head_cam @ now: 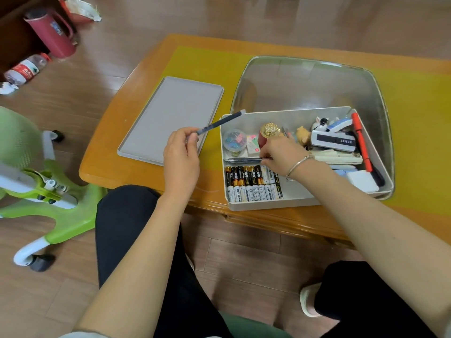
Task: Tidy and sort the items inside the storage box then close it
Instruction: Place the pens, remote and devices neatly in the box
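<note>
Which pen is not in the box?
The dark pen pinched in the left hand, held above the table. The grey pen and the red pen both lie inside the storage box.

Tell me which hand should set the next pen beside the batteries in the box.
Probably the right hand: it is already inside the storage box, pinching the pen that lies just above the batteries. The left hand holds a dark pen outside the box, over the grey lid.

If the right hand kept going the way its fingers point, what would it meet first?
Probably the box's left wall. The right hand, pinching a pen, points left along it, just past the batteries; depth is uncertain.
</note>
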Demonstrator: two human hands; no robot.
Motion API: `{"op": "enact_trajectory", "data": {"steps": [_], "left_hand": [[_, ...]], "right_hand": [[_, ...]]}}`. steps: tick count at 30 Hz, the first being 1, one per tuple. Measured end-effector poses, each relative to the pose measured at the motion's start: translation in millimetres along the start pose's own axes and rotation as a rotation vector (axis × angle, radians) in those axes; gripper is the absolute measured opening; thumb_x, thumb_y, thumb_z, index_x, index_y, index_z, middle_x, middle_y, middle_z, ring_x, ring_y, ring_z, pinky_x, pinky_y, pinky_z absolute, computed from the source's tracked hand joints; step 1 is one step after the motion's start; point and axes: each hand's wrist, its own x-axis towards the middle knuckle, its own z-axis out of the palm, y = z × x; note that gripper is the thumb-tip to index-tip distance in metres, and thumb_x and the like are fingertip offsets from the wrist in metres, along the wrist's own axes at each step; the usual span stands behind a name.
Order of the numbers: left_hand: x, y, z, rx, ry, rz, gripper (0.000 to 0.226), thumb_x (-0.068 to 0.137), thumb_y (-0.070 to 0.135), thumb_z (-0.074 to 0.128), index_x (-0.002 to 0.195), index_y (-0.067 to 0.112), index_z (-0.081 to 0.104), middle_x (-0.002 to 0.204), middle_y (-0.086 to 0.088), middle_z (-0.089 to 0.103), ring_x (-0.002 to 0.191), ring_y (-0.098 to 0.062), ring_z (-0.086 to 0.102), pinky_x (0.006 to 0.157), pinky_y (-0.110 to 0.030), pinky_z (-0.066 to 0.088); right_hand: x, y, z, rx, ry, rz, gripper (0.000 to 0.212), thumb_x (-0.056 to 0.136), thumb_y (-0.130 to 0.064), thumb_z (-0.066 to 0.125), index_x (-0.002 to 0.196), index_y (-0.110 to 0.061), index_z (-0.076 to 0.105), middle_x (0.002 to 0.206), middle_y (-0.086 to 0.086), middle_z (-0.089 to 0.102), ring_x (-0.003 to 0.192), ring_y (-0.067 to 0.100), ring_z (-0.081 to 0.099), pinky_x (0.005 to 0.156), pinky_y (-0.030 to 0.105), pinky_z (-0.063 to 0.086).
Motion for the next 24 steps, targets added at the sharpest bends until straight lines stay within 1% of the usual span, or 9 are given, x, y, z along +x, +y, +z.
{"op": "enact_trajectory", "data": {"steps": [2, 7, 11, 14, 16, 18, 19, 22, 24], "left_hand": [[0.2, 0.4, -0.7, 0.002, -0.001, 0.009, 0.023, 0.102, 0.020, 0.042, 0.114, 0.015, 0.061, 0.103, 0.002, 0.060, 0.090, -0.015, 0.058, 0.075, -0.025, 0.048], [1.3, 4.2, 1.5, -0.004, -0.018, 0.037, 0.023, 0.102, 0.020, 0.043, 0.114, 0.015, 0.061, 0.101, 0.006, 0.059, 0.090, -0.009, 0.055, 0.074, -0.017, 0.045], [1.4, 5.8, 5.3, 0.001, -0.034, 0.025, 0.022, 0.101, 0.021, 0.044, 0.115, 0.016, 0.061, 0.102, 0.007, 0.059, 0.092, -0.007, 0.055, 0.073, -0.013, 0.045], [0.8, 4.2, 5.7, 0.006, -0.036, 0.018, 0.022, 0.101, 0.021, 0.044, 0.115, 0.017, 0.061, 0.102, 0.008, 0.059, 0.092, -0.006, 0.054, 0.073, -0.012, 0.044], [0.2, 2.5, 5.0, 0.008, -0.034, 0.014, 0.023, 0.101, 0.021, 0.044, 0.115, 0.016, 0.061, 0.102, 0.008, 0.059, 0.093, -0.006, 0.054, 0.074, -0.015, 0.045], [0.1, 1.1, 3.9, 0.012, -0.032, 0.005, 0.023, 0.101, 0.022, 0.044, 0.115, 0.016, 0.061, 0.102, 0.008, 0.058, 0.094, -0.007, 0.055, 0.075, -0.017, 0.046], [0.2, 0.6, 3.3, 0.013, -0.031, 0.002, 0.023, 0.101, 0.022, 0.044, 0.115, 0.015, 0.061, 0.102, 0.008, 0.058, 0.094, -0.007, 0.055, 0.075, -0.018, 0.047], [0.3, 0.5, 2.0, 0.013, -0.028, 0.003, 0.024, 0.102, 0.021, 0.043, 0.116, 0.015, 0.061, 0.103, 0.006, 0.058, 0.094, -0.007, 0.055, 0.077, -0.022, 0.049], [0.3, 0.4, 1.3, 0.017, -0.028, 0.001, 0.024, 0.102, 0.021, 0.043, 0.116, 0.015, 0.061, 0.103, 0.005, 0.059, 0.094, -0.008, 0.055, 0.076, -0.022, 0.049]], "right_hand": [[5.4, -1.0, 0.7, -0.003, -0.034, 0.009, 0.016, 0.090, -0.021, 0.058, 0.100, -0.018, 0.070, 0.098, 0.006, 0.067, 0.100, 0.027, 0.059, 0.100, 0.044, 0.040], [9.6, 2.0, 6.3, -0.002, -0.051, 0.040, 0.020, 0.090, -0.017, 0.057, 0.102, -0.026, 0.070, 0.105, 0.002, 0.067, 0.106, 0.027, 0.058, 0.104, 0.047, 0.036], [11.9, 2.2, 8.5, -0.054, -0.063, 0.019, 0.021, 0.090, -0.019, 0.055, 0.099, -0.030, 0.071, 0.100, 0.000, 0.067, 0.102, 0.027, 0.059, 0.113, 0.052, 0.017], [12.4, 7.3, 10.6, -0.027, -0.032, -0.010, 0.019, 0.091, -0.018, 0.053, 0.096, -0.023, 0.071, 0.097, 0.002, 0.067, 0.100, 0.027, 0.060, 0.107, 0.049, 0.032], [14.4, 11.2, 12.1, -0.038, 0.019, 0.010, 0.019, 0.092, -0.019, 0.052, 0.092, -0.020, 0.071, 0.093, 0.004, 0.068, 0.100, 0.026, 0.058, 0.114, 0.049, 0.018], [16.7, 11.6, 12.8, -0.103, -0.019, 0.038, 0.019, 0.093, -0.021, 0.051, 0.094, -0.020, 0.070, 0.093, 0.006, 0.067, 0.102, 0.027, 0.057, 0.117, 0.050, 0.006], [17.5, 10.1, 13.2, -0.143, -0.059, 0.047, 0.019, 0.093, -0.020, 0.051, 0.096, -0.020, 0.069, 0.095, 0.006, 0.067, 0.104, 0.028, 0.056, 0.116, 0.051, 0.007], [19.0, 5.1, 13.5, -0.204, -0.121, 0.053, 0.019, 0.092, -0.013, 0.050, 0.101, -0.016, 0.068, 0.097, 0.008, 0.066, 0.103, 0.031, 0.057, 0.107, 0.051, 0.032], [18.9, 4.7, 13.2, -0.189, -0.123, 0.053, 0.019, 0.092, -0.011, 0.051, 0.100, -0.015, 0.067, 0.096, 0.008, 0.065, 0.100, 0.031, 0.058, 0.101, 0.049, 0.040]]}}
